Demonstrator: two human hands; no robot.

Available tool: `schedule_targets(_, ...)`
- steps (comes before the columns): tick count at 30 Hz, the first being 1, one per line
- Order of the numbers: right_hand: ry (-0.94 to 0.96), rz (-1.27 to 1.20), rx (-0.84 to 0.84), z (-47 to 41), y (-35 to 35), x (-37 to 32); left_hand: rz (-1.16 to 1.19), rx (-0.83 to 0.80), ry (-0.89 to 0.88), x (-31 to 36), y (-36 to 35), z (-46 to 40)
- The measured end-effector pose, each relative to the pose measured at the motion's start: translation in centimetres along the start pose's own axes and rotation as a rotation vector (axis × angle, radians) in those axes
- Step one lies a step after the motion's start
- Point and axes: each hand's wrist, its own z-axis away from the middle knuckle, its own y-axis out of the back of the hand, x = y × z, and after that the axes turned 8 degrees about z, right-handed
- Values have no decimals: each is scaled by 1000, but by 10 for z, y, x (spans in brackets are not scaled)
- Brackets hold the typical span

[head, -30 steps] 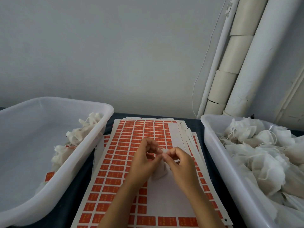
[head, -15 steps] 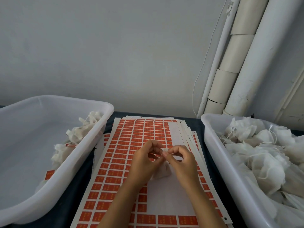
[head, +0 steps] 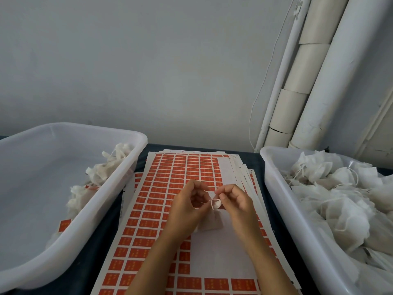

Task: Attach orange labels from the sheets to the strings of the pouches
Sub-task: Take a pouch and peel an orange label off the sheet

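Note:
A small white pouch (head: 210,220) hangs between my two hands over the stack of orange label sheets (head: 170,179). My left hand (head: 187,205) pinches the pouch's thin white string (head: 207,202) between thumb and fingertips. My right hand (head: 232,201) pinches the gathered top of the pouch and the string's other end. The hands sit a few centimetres apart with the string stretched across the gap. Part of the top sheet beneath the hands is bare white where labels are gone.
A white tub (head: 131,167) on the left holds a few pouches with orange labels (head: 63,225). A white tub (head: 274,188) on the right is heaped with unlabelled pouches (head: 340,199). White pipes (head: 308,81) run up the wall behind. The table is dark.
My hands have moved slightly apart, drawing the string out between them. The pouch's top now shows between the fingers. The view sits a little higher than before.

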Motion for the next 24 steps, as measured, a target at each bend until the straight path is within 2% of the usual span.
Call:
schedule_targets(7,78,62,-60,1,4,-2,-64,5,-32,-4,1,-2)
schedule_targets(15,-5,190,-77,0,-1,4,-73,-25,-19,-10,3,-3)
schedule_targets(24,45,233,-19,-1,-3,10,-84,-26,-25,-12,3,-3)
